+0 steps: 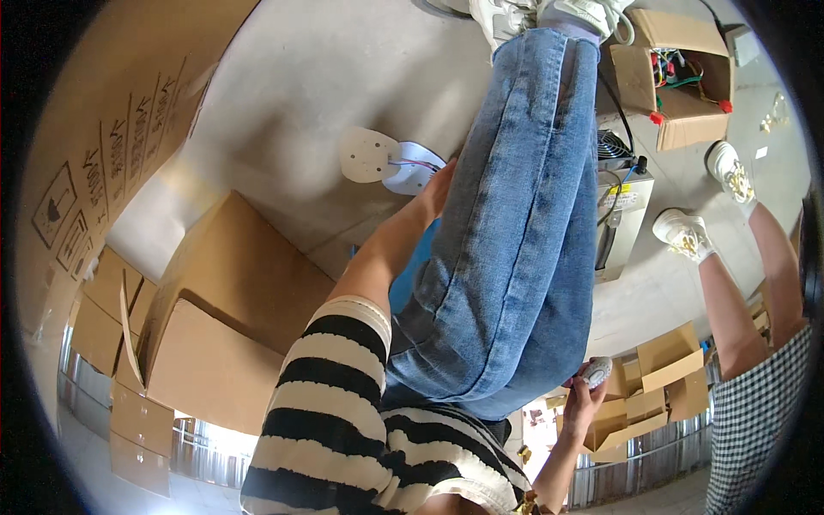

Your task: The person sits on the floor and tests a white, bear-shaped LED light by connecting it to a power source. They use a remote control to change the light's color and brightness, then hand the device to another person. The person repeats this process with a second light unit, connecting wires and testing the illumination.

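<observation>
Here, the left hand [436, 192] is lowered beside the jeans-clad leg [506, 215], and its fingertips are hidden behind the denim. Whether the fingers are spread, pressed together or pinching anything cannot be told. Just beside this hand, two flat rounded plates are seen low down over the grey floor [292, 77]: a cream plate [365, 154] and a bluish-white plate [412, 178], slightly overlapped. Both are pierced with small holes, and the bluish-white one is crossed by thin red and blue wires [415, 162]. Whether it is touched by the hand cannot be made out.

At the lower right, well apart from the plates, a small grey-white oval object [597, 370] is gripped in the right hand [582, 403], with the fingers curled against it. Beneath the left forearm, a blue surface [415, 268] is partly covered by the leg.

To the left, an open cardboard box [219, 343] is overlooked by a larger printed carton [129, 129]. On the right, a metal case [625, 219] is partly hidden by the leg; beyond it, coloured cables [676, 70] are held in an opened carton [678, 31]. Nearby, white shoes [683, 232] are worn by another person.
</observation>
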`<state>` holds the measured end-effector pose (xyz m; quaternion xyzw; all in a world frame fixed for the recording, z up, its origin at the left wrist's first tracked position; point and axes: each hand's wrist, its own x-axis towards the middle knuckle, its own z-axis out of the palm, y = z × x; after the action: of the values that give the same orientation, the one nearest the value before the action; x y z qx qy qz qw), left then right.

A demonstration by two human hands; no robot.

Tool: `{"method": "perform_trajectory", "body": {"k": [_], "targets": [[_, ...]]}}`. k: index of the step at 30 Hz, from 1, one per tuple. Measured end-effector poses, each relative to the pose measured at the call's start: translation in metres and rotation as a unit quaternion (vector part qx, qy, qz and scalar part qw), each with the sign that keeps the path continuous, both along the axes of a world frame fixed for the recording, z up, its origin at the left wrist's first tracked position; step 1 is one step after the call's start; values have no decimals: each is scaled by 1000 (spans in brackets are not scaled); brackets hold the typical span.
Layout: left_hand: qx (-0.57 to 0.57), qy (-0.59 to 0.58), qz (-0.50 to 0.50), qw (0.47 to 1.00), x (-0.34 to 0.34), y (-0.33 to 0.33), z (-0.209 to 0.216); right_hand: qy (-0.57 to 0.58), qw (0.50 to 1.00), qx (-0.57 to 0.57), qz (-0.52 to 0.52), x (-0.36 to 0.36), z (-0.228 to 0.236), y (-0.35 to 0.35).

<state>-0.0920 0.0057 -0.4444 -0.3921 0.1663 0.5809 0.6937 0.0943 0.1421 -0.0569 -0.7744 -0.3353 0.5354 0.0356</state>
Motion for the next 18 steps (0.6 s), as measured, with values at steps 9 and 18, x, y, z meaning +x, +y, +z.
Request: {"method": "perform_trajectory", "body": {"k": [9, 18], "targets": [[81, 311, -274, 907, -27, -1, 37, 46, 999, 2, 23, 0, -3, -5], [-53, 633, -529, 563, -134, -35, 199, 67, 997, 12, 45, 6, 8, -21]]}}
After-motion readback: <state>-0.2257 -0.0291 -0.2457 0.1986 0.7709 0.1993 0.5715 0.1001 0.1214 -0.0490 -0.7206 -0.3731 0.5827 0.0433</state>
